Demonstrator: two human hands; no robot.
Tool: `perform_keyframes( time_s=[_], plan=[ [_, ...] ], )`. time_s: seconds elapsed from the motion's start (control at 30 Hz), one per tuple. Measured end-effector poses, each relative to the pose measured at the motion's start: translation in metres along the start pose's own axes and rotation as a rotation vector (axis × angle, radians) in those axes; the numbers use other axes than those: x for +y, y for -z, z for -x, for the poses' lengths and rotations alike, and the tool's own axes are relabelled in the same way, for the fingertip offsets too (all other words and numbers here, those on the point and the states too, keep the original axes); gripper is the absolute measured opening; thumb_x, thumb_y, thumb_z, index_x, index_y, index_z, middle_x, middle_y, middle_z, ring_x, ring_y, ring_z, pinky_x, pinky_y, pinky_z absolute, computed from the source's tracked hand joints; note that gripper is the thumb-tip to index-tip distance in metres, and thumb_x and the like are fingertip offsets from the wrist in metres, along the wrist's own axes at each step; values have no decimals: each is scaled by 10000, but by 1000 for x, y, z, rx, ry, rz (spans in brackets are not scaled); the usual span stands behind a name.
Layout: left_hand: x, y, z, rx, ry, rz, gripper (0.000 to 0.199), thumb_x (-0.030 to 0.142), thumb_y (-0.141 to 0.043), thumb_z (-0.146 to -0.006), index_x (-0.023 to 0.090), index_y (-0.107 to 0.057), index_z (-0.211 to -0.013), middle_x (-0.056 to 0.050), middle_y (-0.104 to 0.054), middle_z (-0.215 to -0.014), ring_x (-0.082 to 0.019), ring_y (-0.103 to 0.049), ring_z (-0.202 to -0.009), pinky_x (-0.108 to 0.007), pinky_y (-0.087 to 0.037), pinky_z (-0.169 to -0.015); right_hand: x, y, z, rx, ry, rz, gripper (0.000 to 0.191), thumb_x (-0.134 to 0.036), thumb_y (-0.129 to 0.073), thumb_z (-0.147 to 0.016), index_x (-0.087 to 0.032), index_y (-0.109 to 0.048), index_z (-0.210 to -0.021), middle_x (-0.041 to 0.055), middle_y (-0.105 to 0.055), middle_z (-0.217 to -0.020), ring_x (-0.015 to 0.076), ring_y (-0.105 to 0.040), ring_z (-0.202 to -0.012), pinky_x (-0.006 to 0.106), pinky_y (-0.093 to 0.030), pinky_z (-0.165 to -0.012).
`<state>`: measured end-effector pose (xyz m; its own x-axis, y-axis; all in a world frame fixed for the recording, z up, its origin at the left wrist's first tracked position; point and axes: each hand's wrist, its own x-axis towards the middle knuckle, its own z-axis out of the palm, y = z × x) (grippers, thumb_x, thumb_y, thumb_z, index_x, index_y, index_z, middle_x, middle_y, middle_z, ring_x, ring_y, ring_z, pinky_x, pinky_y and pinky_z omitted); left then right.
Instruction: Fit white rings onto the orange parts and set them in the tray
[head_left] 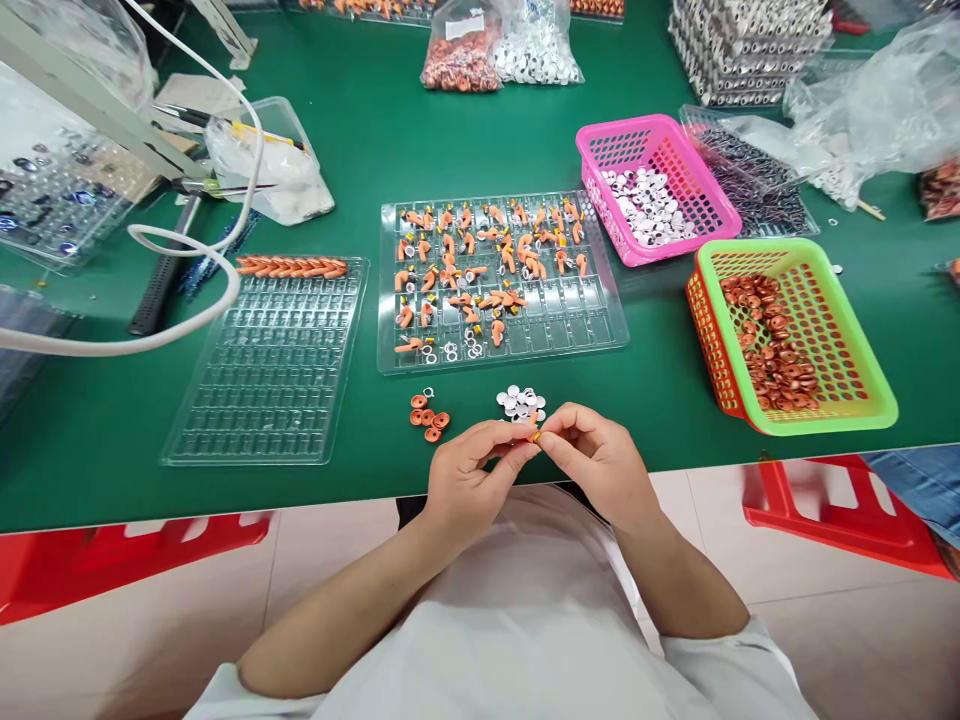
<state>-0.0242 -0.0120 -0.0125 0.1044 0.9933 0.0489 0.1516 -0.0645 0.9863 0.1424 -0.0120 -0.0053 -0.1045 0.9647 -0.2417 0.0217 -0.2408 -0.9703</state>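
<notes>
At the table's front edge, my left hand (480,465) and my right hand (596,460) meet with their fingertips pinched together. Between them is a small orange part with a gold-coloured end (535,436), mostly covered by the fingers. Just beyond the fingertips lies a pile of white discs (517,402). To the left is a little group of copper-coloured round pieces (427,417), with a small white ring (428,392) beside it. Farther back, a clear compartment tray (577,330) holds many similar orange parts and several white rings.
A second clear tray (255,400) carries a row of copper-coloured pieces. Right of centre stand a pink basket (600,205) of white discs and a green basket (862,400) of copper-coloured pieces. A white cable (187,325) and a hammer (161,275) lie at left. Red stools (817,515) flank the table.
</notes>
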Motion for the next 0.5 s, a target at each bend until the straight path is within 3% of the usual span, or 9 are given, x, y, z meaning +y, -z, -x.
perform_keyframes(
  time_s=[0.5],
  plan=[
    [2,8,-1,-91,59,109,126,144,-736,-814,192,-782,-920,-52,-765,-854,-157,-730,-746,-230,-620,-692,-4,6,-6,-115,-85,-115,218,-372,-748,-813,-197,-618,-816,7,-679,-819,150,-645,-743,279,-544,-670]
  ],
)
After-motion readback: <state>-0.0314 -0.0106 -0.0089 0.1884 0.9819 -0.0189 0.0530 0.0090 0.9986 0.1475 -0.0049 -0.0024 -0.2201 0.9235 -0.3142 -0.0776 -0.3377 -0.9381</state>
